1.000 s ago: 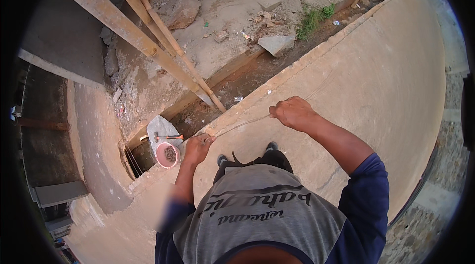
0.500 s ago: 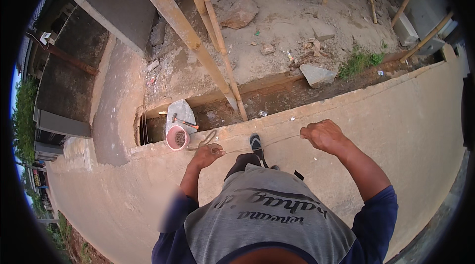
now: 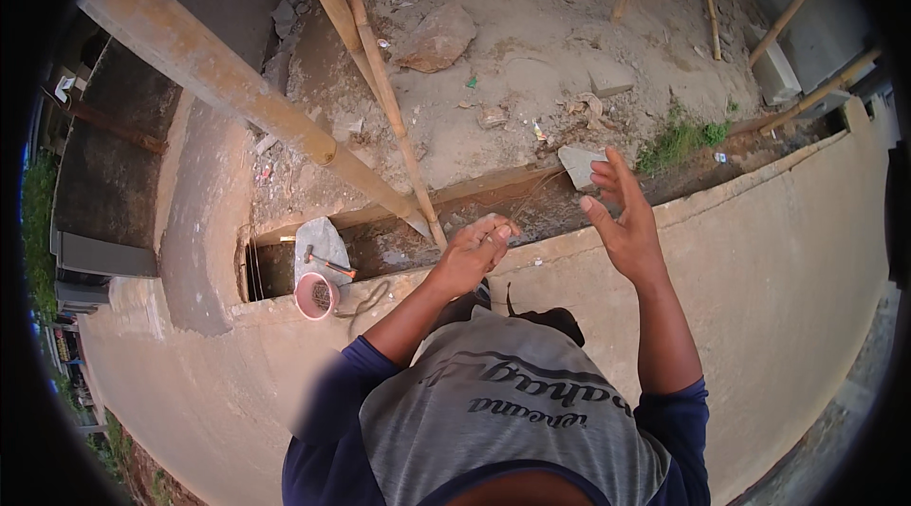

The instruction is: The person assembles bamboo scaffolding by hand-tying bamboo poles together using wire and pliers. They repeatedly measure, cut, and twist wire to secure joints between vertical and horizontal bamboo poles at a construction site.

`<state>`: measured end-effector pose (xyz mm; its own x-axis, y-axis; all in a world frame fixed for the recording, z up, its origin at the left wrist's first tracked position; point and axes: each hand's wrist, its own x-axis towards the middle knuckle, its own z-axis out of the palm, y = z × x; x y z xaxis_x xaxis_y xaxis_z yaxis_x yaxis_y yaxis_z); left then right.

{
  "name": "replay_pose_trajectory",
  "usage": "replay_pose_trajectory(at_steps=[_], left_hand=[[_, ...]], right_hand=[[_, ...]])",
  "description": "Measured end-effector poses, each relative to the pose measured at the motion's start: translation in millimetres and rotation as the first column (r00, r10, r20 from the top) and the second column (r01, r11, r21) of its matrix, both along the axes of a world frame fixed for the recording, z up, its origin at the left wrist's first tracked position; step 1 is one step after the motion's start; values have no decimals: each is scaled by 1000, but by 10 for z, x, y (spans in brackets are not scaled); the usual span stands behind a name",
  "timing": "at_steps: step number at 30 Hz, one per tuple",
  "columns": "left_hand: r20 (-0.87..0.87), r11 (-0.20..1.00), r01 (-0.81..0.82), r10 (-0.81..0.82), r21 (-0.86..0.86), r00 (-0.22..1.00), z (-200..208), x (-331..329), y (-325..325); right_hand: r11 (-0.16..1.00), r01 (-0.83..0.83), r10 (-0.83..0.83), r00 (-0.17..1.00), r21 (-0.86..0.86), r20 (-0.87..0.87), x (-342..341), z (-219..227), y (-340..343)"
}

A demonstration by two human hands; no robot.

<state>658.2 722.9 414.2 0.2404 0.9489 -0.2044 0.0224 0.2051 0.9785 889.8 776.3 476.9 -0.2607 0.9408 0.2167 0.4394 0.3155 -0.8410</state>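
Observation:
My left hand (image 3: 476,252) is raised over the near edge of the ditch, its fingers pinched together on a thin cord (image 3: 541,185). The cord is very faint; a loose stretch seems to run from the fingertips towards the far side of the ditch. To the right, my right hand (image 3: 626,226) is held up with thumb and fingers apart and nothing visible in it. Left of my left forearm stands a pink bucket (image 3: 306,297) with brownish bits inside. A hammer (image 3: 329,263) with an orange-tipped handle lies on a grey stone slab (image 3: 321,237) beside the bucket.
A narrow ditch (image 3: 380,245) crosses ahead, edged by the concrete pavement (image 3: 759,297). Bamboo poles (image 3: 285,131) lean across on the left. A darker rope (image 3: 365,305) lies by the bucket. Beyond are a pale rock (image 3: 581,167), a boulder (image 3: 438,37) and grass (image 3: 669,145).
My left hand has moved right and forward, still pinching the cord. My right hand has risen forward and opened, letting go of the cord that was stretched between both hands.

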Motion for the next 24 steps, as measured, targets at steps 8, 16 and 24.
replay_pose_trajectory(at_steps=[8, 16, 24], left_hand=[[-37, 996, 61, -64, -68, 997, 146, 698, 708], [75, 983, -87, 100, -163, 992, 381, 1316, 801], [168, 976, -150, 176, -161, 970, 279, 1775, 695]], right_hand=[[908, -240, 47, 873, -343, -485, 380, -23, 753], [779, -495, 337, 849, -386, -407, 791, 56, 1326], [721, -607, 367, 744, -335, -558, 888, -7, 1303]])
